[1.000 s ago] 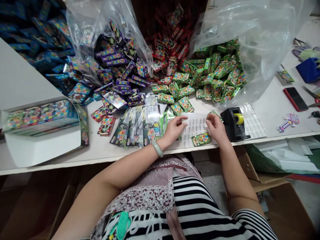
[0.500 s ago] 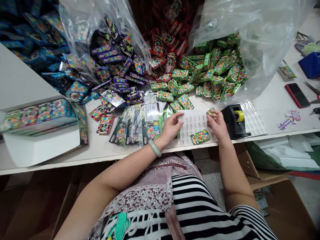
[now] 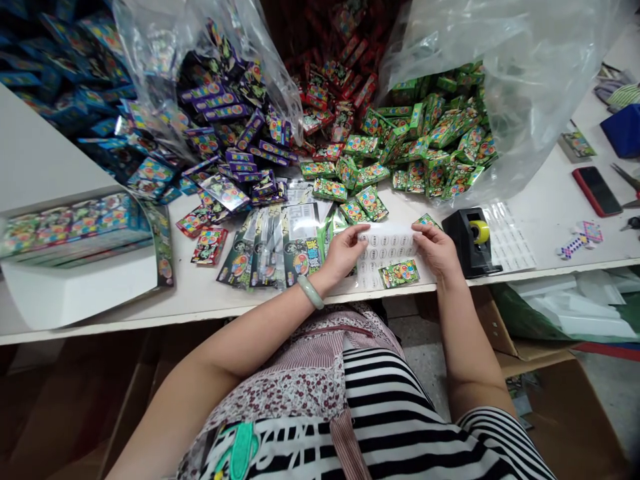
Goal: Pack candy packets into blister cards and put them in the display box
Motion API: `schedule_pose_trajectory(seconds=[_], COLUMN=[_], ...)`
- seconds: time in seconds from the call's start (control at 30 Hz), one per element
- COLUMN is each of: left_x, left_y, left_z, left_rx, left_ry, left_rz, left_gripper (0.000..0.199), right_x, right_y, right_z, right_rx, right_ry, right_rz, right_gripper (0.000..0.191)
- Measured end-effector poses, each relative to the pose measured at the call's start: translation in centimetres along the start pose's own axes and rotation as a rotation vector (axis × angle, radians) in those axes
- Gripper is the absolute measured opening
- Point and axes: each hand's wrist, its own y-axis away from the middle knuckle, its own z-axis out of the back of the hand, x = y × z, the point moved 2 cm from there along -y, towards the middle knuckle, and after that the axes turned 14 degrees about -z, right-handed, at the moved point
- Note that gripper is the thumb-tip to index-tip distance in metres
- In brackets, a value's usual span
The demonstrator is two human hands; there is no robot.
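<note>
Sticker sheet (image 3: 391, 247), one: upper corners pinched by left hand (image 3: 346, 255) and right hand (image 3: 439, 251); green box (image 3: 400, 273) atop.

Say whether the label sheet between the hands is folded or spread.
Spread: the label sheet shows several rows of printed labels, with a green packet covering part of it.

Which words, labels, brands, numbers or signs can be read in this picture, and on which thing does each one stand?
"糖果": seems to read so on the rightmost black packet; the characters before it are too blurred.
Sticker sheet: oval prints, too small to read.
Green pack near its lower edge: print too small.
Label sheet by the tape dispenser: too small.
No brand or number is readable.
</note>
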Motion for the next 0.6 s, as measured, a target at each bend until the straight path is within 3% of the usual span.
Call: schedule_pose_trajectory(seconds=[0.23,0.43,0.53,0.6], left_x=[-0.7,-2.0,-2.4,-2.5], left_y=[-0.5,0.1,0.1,-0.1], left_z=[-0.5,-0.3,0.0,0.0], left_rx=[-0.017,0.049,0.034,0.038], left_ry=[-0.085,-0.362,-0.454,-0.396], left_rz=[-0.039,-0.209,-0.267,-0.279], left_gripper=[0.035,0.006,0.003,0.005], right_x=[0.7,0.9,1.3,1.6], right_y=[1.1,1.7,1.8,1.9], right_z=[0.5,1.2,1.5,1.5], right_rx=[0.032,0.018,-0.005,-0.003], right_ry=[0.125,0.268,0.290,0.257], right_rz=[0.069,0.119,0.145,0.162], right_gripper=[0.042,0.033,0.028,0.027])
